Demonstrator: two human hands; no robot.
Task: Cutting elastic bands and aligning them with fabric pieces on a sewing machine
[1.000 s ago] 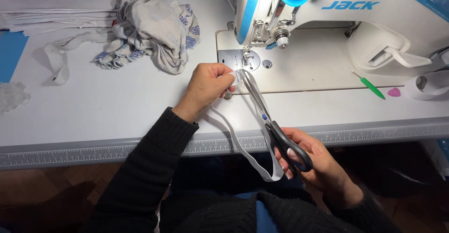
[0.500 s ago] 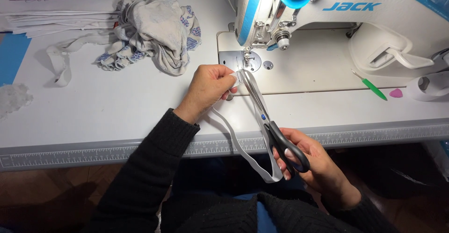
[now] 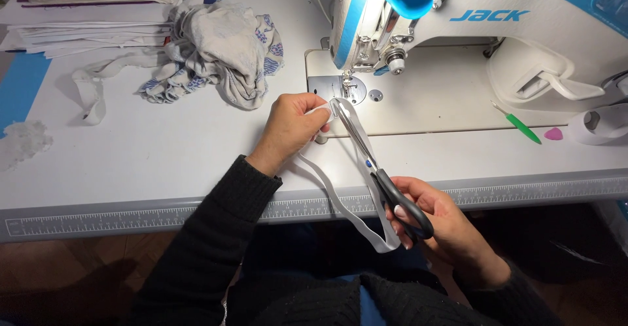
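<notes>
My left hand [image 3: 291, 126] pinches the top end of a white elastic band [image 3: 340, 202] just in front of the sewing machine's needle plate [image 3: 347, 89]. The band hangs down in a loop over the table's front edge. My right hand [image 3: 435, 224] grips black-handled scissors [image 3: 376, 169] below the table edge. Their blades point up toward the pinched end of the band and meet it by my left fingers. I cannot tell whether the blades are closed on the band.
A white and blue sewing machine [image 3: 458, 32] stands at the back right. Crumpled patterned fabric [image 3: 219, 54] and a loose white strip [image 3: 95, 84] lie at the left, folded cloth stacks [image 3: 91, 12] behind. A green-handled tool [image 3: 520, 126], a pink chip [image 3: 553, 133] and a tape roll [image 3: 598, 124] lie right.
Hands, band and scissors hold nearly the same pose; the view has only shifted slightly.
</notes>
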